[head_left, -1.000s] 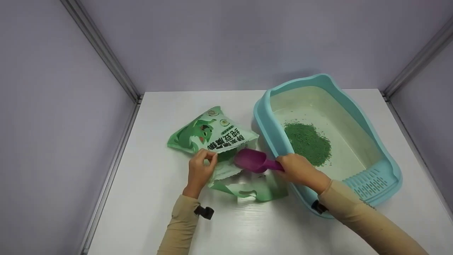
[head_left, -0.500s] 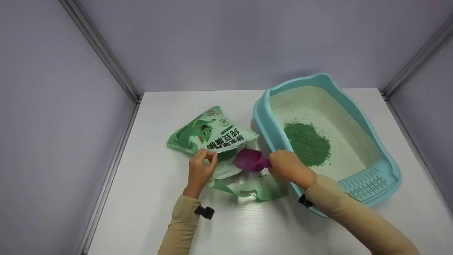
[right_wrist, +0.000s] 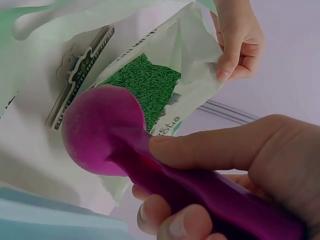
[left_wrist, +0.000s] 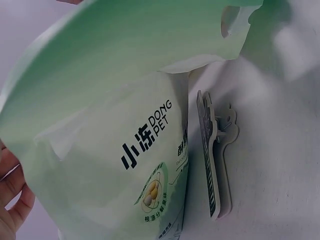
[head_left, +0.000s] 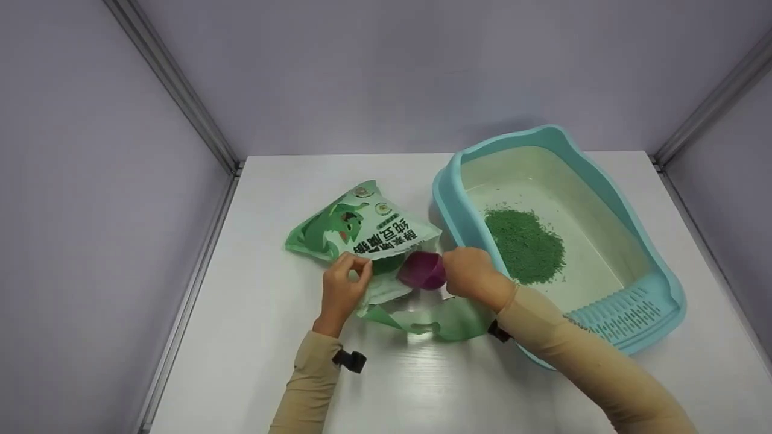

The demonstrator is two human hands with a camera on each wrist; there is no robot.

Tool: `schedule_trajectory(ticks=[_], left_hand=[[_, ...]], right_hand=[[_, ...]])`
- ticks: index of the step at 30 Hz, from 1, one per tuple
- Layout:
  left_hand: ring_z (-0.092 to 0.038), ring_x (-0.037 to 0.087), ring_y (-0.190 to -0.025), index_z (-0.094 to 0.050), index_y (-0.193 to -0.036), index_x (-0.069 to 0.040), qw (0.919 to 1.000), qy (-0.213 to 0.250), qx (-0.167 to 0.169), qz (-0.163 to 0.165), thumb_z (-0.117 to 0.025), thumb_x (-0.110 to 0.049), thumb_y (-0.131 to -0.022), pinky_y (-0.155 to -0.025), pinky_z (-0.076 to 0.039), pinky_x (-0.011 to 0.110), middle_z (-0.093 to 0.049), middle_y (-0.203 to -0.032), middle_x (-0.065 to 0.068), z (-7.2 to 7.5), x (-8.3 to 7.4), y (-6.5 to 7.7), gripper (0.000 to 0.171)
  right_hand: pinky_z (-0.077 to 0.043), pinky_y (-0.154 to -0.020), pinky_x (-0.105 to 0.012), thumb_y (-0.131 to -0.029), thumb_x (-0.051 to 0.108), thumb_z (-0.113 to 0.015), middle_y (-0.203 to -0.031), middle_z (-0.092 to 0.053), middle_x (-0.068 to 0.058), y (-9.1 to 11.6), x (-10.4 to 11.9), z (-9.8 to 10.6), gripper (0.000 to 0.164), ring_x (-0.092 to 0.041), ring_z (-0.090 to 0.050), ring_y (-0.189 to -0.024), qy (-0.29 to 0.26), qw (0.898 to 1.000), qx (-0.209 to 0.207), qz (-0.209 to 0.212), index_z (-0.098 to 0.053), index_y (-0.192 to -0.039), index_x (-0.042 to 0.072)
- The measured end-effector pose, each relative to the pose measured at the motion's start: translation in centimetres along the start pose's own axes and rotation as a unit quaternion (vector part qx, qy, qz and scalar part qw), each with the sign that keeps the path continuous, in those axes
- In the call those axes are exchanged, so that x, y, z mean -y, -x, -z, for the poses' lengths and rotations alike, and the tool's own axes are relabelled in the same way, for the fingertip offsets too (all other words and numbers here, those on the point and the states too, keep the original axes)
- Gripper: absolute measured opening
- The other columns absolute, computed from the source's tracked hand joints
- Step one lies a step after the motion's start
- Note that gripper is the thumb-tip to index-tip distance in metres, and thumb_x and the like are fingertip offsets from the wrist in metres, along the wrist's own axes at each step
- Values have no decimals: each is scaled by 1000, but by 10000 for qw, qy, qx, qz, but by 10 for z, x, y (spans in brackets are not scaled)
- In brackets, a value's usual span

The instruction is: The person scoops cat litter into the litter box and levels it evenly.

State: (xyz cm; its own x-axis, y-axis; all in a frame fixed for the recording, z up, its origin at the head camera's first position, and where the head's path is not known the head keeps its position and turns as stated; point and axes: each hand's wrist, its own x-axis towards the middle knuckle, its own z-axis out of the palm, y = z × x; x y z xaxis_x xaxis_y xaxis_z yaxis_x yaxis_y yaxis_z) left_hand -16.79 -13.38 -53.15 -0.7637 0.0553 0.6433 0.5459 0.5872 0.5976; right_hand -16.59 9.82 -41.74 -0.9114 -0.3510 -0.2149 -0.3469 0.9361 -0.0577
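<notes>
Holding the scoop (head_left: 422, 270) in my right hand (head_left: 473, 274): fingers and thumb curled round the handle, thumb laid up by the neck, a firm grip. My left hand (head_left: 344, 289) pinches the edge of the bag (head_left: 338, 232) and props its mouth apart.

Scoop's place: bowl right at the bag's mouth, handle end nearer the tray (head_left: 467, 223). Bag lies on its side on the surface (head_left: 241, 301). I can't tell whether the bowl touches the pellets (right_wrist: 155, 85) inside. No green shows in the part of the hollow I can see, so I read it as unloaded.

Step, as I judge it: filling the scoop. I'd lead with the bowl's lip, slide low along the bag's lower wall, then roll the wrist to level the hollow before backing out. Left pinch should stay high and steady; a slack edge could fold over the bowl or knock pellets loose. I'd also steer clear of the clip (right_wrist: 82, 72), lying on the surface beside the bag.

Heading: bowl points left in the head view, handle to the right; long axis runs roughly crosswise. In the right wrist view it slants, bowl upper left, handle lower right, round back toward the camera, hollow facing the pellets.
</notes>
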Motion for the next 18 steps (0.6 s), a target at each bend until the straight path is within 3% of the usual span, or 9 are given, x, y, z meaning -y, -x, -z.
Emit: schedule_trajectory(ticks=[7,18], left_hand=[[-61,13,-64,-65,-79,-8,9999,-93,-83,-79,-71,-4,-84,-60,-52,24,-61,-71,4,-1,0,0,9],[-61,13,-64,-65,-78,-7,9999,-73,-72,-25,-72,-5,-84,-60,-51,24,-62,-70,4,0,0,-1,9]], right_hand=[[-56,-59,-50,-70,7,-71,-76,-70,-17,-3,4,-1,8,-36,-68,-71,-68,9998,121,-116,-64,-71,4],[-55,-58,-52,-69,5,-71,-77,-70,-18,-6,8,-9,8,-36,-67,-70,-267,9994,163,-179,-64,-72,3]])
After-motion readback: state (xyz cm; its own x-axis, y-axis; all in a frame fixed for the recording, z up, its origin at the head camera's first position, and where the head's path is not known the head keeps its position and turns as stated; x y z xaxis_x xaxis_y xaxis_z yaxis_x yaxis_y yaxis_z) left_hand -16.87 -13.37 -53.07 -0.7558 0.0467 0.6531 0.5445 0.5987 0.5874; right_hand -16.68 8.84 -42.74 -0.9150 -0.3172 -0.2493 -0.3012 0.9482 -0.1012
